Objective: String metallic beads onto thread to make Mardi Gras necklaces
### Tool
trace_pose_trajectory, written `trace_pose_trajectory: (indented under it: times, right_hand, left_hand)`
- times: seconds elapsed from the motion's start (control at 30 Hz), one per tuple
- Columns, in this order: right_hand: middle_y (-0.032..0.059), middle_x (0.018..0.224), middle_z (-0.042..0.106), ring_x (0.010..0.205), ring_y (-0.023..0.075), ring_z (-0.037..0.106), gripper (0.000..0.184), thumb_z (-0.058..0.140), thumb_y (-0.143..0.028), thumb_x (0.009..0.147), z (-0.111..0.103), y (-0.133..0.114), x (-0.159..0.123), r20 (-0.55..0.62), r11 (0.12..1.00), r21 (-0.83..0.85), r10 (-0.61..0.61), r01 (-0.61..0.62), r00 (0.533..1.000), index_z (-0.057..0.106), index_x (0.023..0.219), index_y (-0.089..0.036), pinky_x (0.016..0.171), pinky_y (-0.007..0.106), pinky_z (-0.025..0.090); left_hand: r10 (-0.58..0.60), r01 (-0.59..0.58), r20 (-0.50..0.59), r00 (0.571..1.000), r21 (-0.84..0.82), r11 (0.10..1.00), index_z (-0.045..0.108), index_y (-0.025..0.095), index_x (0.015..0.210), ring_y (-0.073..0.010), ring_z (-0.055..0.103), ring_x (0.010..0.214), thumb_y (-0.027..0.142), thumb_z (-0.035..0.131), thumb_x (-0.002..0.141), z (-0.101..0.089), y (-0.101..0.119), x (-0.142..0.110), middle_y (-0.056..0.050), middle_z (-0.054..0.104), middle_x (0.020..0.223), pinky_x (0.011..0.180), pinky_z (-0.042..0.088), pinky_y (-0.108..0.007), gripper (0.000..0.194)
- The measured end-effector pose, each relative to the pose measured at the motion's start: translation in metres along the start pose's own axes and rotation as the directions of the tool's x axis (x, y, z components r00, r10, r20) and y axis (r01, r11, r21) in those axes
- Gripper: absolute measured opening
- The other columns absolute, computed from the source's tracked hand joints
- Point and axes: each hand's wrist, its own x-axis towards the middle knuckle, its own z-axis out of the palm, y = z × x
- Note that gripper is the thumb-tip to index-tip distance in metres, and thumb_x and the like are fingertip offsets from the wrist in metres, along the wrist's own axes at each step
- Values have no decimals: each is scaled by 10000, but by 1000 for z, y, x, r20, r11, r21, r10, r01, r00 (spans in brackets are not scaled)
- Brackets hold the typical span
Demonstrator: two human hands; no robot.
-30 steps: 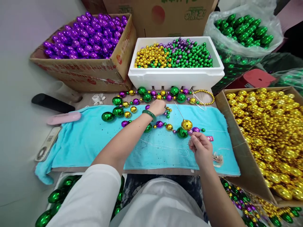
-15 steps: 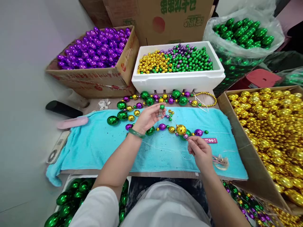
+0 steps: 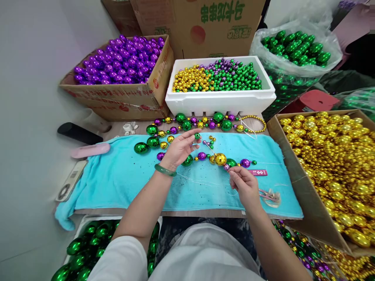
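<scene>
My left hand (image 3: 179, 151), with a green bangle at its wrist, pinches a small green bead (image 3: 197, 136) between thumb and fingertips. From there a thin pale strand, thread or needle, runs down to a large gold bead (image 3: 220, 159). Just below that hangs a small purple bead (image 3: 226, 166), at the fingertips of my right hand (image 3: 245, 184). These fingers are closed in a pinch on the strand's lower end. Behind, a row of purple, gold and green beads, including a purple bead (image 3: 245, 163), lies across the blue towel (image 3: 125, 183).
A finished-looking bead strand (image 3: 186, 125) lies along the towel's far edge. Behind it stand a carton of purple beads (image 3: 117, 99) and a white foam box (image 3: 219, 102). A carton of gold beads (image 3: 304, 183) is at right. Tweezers (image 3: 268, 195) and a pink case (image 3: 90, 150) lie on the towel.
The strand between my hands looks straighter. Both hands have shifted slightly left, still pinching, and the view has tilted a little.
</scene>
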Motion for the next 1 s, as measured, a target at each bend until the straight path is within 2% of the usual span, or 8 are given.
trace_pose_trajectory:
  times: [0.27, 0.47, 0.57, 0.7, 0.8, 0.93, 0.97, 1.0]
  right_hand:
    - [-56, 470, 458, 411, 77, 404, 222, 687, -382, 755, -1, -1, 0, 1, 999, -51, 16, -16, 1000, 635, 779, -167, 403, 208, 299]
    - [-59, 451, 443, 402, 72, 385, 257, 693, -412, 744, -4, -1, 0, -13, 994, -103, 44, -45, 999, 629, 762, -164, 405, 207, 285]
    - [-61, 449, 439, 406, 71, 381, 273, 708, -424, 732, -6, 3, 3, -5, 992, -109, 69, -69, 998, 630, 758, -164, 407, 207, 283]
    - [-58, 481, 458, 431, 73, 400, 305, 743, -445, 703, -8, 12, 7, -8, 991, -33, 126, -127, 992, 631, 779, -171, 407, 199, 293]
    - [-52, 527, 490, 463, 74, 433, 326, 764, -453, 693, -10, 18, 9, -19, 981, 63, 186, -184, 982, 618, 803, -183, 419, 188, 316]
    - [-51, 540, 496, 462, 73, 439, 351, 779, -465, 681, -13, 23, 9, -31, 969, 112, 226, -221, 974, 608, 807, -186, 410, 180, 314]
    - [-51, 537, 494, 458, 73, 437, 353, 779, -468, 681, -13, 24, 9, -34, 969, 111, 227, -222, 973, 607, 805, -185, 405, 180, 308]
    - [-51, 536, 494, 456, 74, 436, 354, 777, -469, 682, -13, 24, 9, -36, 969, 109, 225, -220, 974, 606, 804, -185, 402, 180, 305]
  left_hand:
    - [51, -48, -30, 998, 86, 995, 757, 212, 1029, -132, 628, 840, 233, 747, 754, -2, 1, -2, -51, 700, 920, 722, 515, -249, 276]
    - [160, -142, -47, 986, 273, 952, 751, 255, 1049, -115, 588, 839, 217, 771, 711, -5, 2, 0, -27, 685, 987, 721, 499, -234, 341]
    - [194, -183, 2, 981, 348, 920, 699, 274, 1169, -114, 585, 851, 191, 772, 703, -4, -2, -1, -13, 671, 945, 756, 497, -237, 480]
    - [80, -131, 125, 989, 493, 860, 607, 255, 1305, -143, 614, 861, 249, 756, 733, -5, 0, -1, -36, 687, 952, 784, 508, -287, 590]
    - [110, -79, 8, 994, 751, 656, 672, 209, 1195, -158, 614, 811, 312, 667, 816, -16, 10, 6, -65, 699, 965, 768, 504, -322, 393]
    - [226, 87, -120, 967, 985, 151, 729, 180, 926, -228, 614, 922, 268, 670, 792, -42, 10, 22, -82, 698, 964, 903, 460, -378, 171]
    - [215, 110, -126, 968, 990, 86, 727, 183, 898, -252, 609, 965, 261, 696, 762, -48, 6, 26, -86, 693, 954, 936, 441, -390, 160]
    - [200, 116, -129, 971, 990, 76, 724, 186, 876, -274, 602, 990, 255, 728, 724, -53, 1, 29, -88, 686, 925, 956, 425, -398, 167]
